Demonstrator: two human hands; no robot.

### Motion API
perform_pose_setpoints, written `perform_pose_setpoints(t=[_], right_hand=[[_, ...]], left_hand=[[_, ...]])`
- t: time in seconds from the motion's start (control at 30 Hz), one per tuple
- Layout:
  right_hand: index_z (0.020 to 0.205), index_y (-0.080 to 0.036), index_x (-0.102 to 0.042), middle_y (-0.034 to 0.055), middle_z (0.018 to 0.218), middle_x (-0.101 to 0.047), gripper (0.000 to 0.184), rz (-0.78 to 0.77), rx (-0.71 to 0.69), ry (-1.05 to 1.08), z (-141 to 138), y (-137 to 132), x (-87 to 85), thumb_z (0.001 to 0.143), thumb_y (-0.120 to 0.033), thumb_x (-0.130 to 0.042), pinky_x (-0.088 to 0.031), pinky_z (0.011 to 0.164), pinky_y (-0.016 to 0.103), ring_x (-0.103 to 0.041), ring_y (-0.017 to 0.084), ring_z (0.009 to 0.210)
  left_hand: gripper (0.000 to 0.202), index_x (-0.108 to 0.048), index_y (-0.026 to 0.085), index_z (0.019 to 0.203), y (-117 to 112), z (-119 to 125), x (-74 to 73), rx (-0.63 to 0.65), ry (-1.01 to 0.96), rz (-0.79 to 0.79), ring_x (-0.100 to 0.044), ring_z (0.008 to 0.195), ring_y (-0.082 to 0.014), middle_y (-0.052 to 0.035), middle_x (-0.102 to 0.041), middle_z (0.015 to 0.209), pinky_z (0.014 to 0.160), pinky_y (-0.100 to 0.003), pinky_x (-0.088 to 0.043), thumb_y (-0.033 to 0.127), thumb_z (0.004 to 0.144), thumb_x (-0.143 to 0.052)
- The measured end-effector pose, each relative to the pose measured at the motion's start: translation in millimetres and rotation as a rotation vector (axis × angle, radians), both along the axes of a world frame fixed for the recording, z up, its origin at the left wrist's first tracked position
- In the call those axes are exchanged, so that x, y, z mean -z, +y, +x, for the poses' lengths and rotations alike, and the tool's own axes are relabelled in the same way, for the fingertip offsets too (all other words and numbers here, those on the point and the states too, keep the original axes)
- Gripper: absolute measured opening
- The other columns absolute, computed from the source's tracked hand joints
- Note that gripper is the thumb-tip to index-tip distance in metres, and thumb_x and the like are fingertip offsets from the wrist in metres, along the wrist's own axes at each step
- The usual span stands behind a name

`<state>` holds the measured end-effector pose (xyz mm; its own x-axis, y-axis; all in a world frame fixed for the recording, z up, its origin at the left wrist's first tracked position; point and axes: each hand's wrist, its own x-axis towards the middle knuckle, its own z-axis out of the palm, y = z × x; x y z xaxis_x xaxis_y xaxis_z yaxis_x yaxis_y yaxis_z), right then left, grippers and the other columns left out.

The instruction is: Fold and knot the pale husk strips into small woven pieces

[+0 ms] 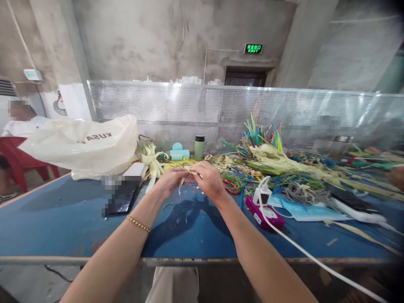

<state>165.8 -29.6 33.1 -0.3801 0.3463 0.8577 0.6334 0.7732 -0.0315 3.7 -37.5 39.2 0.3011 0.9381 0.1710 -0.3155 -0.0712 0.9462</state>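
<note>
Both my hands meet above the blue table [63, 219], a little beyond its middle. My left hand [170, 180], with a gold bracelet on its wrist, is closed on pale green leaf strips [182, 182]. My right hand [210, 180] pinches the same strips from the right, fingers curled. Loose ends of the strips hang down between the two hands. More pale leaf strips [151, 162] lie just behind my left hand.
A white plastic bag [85, 145] sits at the back left, a dark phone [121, 198] before it. A green bottle [199, 148] stands behind. Right: coloured strips [259, 136], leaf pile [284, 164], purple power strip [265, 212] with white cable, face mask [303, 210]. A person sits far left.
</note>
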Motion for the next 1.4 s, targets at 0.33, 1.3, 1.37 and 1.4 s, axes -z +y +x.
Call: perform_pose_setpoints(t=[0.33,1.3,1.37,1.4], right_hand=[[0.096,-0.02,-0.072,0.0076,0.092,-0.066,0.026,-0.015,0.015,-0.081,-1,-6,-2.4,0.094,-0.015,-0.047,-0.045,0.084,0.032,-0.055,0.02,0.094],[0.098,-0.021,-0.07,0.0088,0.097,-0.065,0.024,0.148,0.108,-0.246,-25,-22,2.4,0.095,-0.017,-0.047,-0.038,0.083,0.037,-0.051,0.022,0.091],[0.1,-0.021,-0.071,0.0081,0.097,-0.068,0.023,0.075,0.011,-0.127,-23,-19,3.5,0.094,-0.017,-0.049,-0.041,0.084,0.035,-0.055,0.021,0.092],[0.099,-0.02,-0.071,0.0078,0.095,-0.069,0.022,0.028,-0.035,-0.053,-22,-17,4.3,0.094,-0.018,-0.05,-0.043,0.084,0.034,-0.058,0.02,0.092]], left_hand=[[0.023,-0.074,0.007,0.082,6,-1,5.6,0.002,-0.054,-0.01,-0.071,0.07,-0.021,-0.0155,-0.074,0.075,0.07,-0.03,-0.054,0.03,0.077,-0.073],[0.008,-0.058,0.013,0.056,13,2,5.9,-0.207,-0.217,-0.086,-0.051,0.051,-0.0075,0.0015,-0.058,0.055,0.05,-0.019,-0.04,0.008,0.057,-0.064],[0.006,-0.061,0.013,0.059,11,2,5.3,-0.203,-0.22,-0.023,-0.053,0.054,-0.0077,0.001,-0.061,0.059,0.053,-0.019,-0.042,0.01,0.057,-0.066],[0.006,-0.063,0.012,0.062,10,2,5.3,-0.191,-0.216,-0.003,-0.055,0.056,-0.0079,0.0007,-0.062,0.06,0.056,-0.019,-0.044,0.011,0.058,-0.068]])
